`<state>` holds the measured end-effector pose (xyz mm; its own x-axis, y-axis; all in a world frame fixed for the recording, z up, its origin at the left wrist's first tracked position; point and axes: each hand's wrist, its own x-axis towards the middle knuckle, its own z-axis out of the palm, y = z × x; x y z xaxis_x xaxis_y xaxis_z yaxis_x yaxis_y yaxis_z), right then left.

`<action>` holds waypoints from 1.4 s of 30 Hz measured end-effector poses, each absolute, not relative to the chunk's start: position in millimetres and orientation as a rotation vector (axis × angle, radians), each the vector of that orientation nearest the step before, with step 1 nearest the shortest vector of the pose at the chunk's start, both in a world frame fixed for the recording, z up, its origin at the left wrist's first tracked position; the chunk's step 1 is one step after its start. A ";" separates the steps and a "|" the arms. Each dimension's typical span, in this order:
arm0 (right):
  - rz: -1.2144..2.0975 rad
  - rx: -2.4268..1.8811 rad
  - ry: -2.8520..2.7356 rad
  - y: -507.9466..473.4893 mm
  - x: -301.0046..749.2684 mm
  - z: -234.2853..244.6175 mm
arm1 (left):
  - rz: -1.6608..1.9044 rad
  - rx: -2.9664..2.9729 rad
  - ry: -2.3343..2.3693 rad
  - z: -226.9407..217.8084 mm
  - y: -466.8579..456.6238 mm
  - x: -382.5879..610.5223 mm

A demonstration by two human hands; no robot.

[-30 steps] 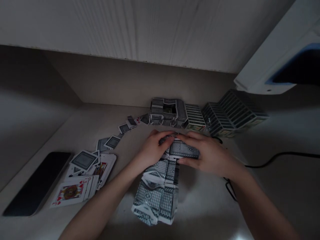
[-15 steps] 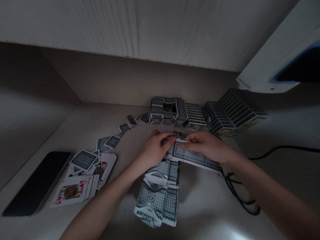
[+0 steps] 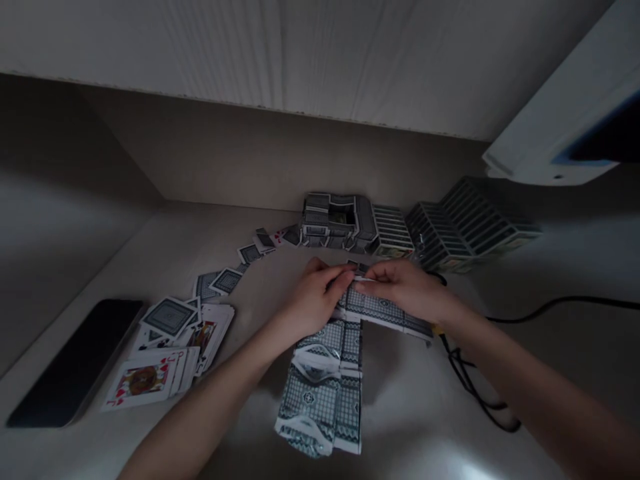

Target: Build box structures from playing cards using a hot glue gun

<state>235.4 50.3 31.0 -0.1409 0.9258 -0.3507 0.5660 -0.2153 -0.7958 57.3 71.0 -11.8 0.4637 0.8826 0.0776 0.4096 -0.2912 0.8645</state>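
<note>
An L-shaped structure of folded playing cards (image 3: 320, 393) has patterned card backs facing up. My left hand (image 3: 323, 293) pinches its far corner with thumb and fingers. From the other side my right hand (image 3: 400, 287) grips the arm of joined cards (image 3: 380, 307) that extends to the right. Both hands' fingertips almost meet at the corner, where a small dark card piece (image 3: 361, 268) shows between them. What lies under the fingers is hidden. The long part of the structure hangs toward me, with bulging white card edges.
Loose playing cards (image 3: 145, 380) lie at the left beside a black phone (image 3: 75, 363). A card-built box (image 3: 337, 220) stands by the back wall, with zigzag folded card rows (image 3: 475, 223) to its right. A black cable (image 3: 470, 380) curls at the right, below a white device (image 3: 545, 153).
The card structure has turned slightly, its near end shifting right. My right hand has moved a little left along the card arm. The left hand keeps its hold.
</note>
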 end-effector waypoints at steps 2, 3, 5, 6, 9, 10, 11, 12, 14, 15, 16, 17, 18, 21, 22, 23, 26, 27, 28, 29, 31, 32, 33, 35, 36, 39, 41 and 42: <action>1.326 -1.759 -1.716 51.3 236.5 32.7 | 0.670 1.883 1.012 -9.6 74.1 52.8; 1.339 -1.764 -1.724 51.7 237.6 34.1 | 0.636 1.874 0.980 -8.5 75.6 50.3; 1.366 -1.770 -1.750 52.3 241.5 37.3 | 0.575 1.856 0.933 -6.7 77.9 45.9; 1.392 -1.768 -1.769 52.6 244.4 38.8 | 0.563 1.849 0.924 -5.9 78.6 44.2; 1.518 -1.760 -1.786 52.7 254.6 41.6 | 0.563 1.833 0.914 -4.0 78.9 42.3; 1.557 -1.759 -1.765 52.5 257.3 41.7 | 0.568 1.832 0.918 -3.3 78.7 42.7; 1.576 -1.761 -1.732 52.2 259.2 41.5 | 0.572 1.831 0.927 -2.7 78.4 43.3; 1.579 -1.761 -1.699 51.8 260.2 41.0 | 0.576 1.832 0.938 -2.1 78.0 44.2; 1.561 -1.765 -1.632 51.2 259.7 39.4 | 0.586 1.829 0.954 -1.3 77.2 46.4; 1.548 -1.769 -1.594 50.9 258.6 38.5 | 0.592 1.825 0.958 -1.2 76.6 47.4; 1.539 -1.770 -1.557 50.7 257.3 37.7 | 0.600 1.815 0.963 -1.2 76.0 48.4; 1.536 -1.770 -1.526 50.6 256.0 37.0 | 0.610 1.800 0.971 -1.3 75.2 49.3; 1.532 -1.770 -1.505 50.6 254.8 36.4 | 0.620 1.785 0.981 -1.7 74.4 50.1; 1.504 -1.776 -1.489 51.1 252.7 35.1 | 0.655 1.760 1.000 -3.5 72.2 52.0; 1.495 -1.780 -1.488 51.5 252.3 34.8 | 0.668 1.761 0.994 -4.2 71.8 52.5; 1.489 -1.784 -1.485 52.0 251.9 34.6 | 0.678 1.765 0.984 -5.0 71.5 52.7; 1.493 -1.778 -1.468 53.9 250.5 34.2 | 0.681 1.780 0.966 -6.2 71.9 52.5; 1.492 -1.776 -1.465 54.5 250.0 34.0 | 0.670 1.786 0.967 -6.1 72.2 52.1; 1.487 -1.774 -1.464 55.1 249.5 33.7 | 0.656 1.793 0.968 -5.8 72.6 51.6; 1.482 -1.776 -1.466 55.6 249.1 33.4 | 0.647 1.801 0.970 -5.4 72.9 51.1; 1.467 -1.782 -1.473 56.2 248.2 32.5 | 0.637 1.814 0.973 -4.3 73.3 50.3; 1.454 -1.787 -1.477 56.4 247.7 32.0 | 0.635 1.819 0.975 -3.8 73.4 50.2; 1.442 -1.789 -1.483 56.4 247.0 31.7 | 0.635 1.822 0.976 -3.4 73.4 50.2; 1.426 -1.786 -1.496 56.5 245.5 31.8 | 0.636 1.826 0.966 -2.9 73.0 50.7; 1.419 -1.783 -1.503 56.7 244.7 32.2 | 0.636 1.831 0.953 -2.8 72.8 51.0; 1.397 -1.797 -1.537 57.3 242.9 33.9 | 0.649 1.838 0.924 -3.1 71.9 51.7; 1.389 -1.810 -1.557 57.8 242.6 34.4 | 0.649 1.832 0.931 -3.4 71.6 51.6; 1.402 -1.803 -1.559 57.8 242.7 34.1 | 0.645 1.825 0.939 -3.6 71.6 51.3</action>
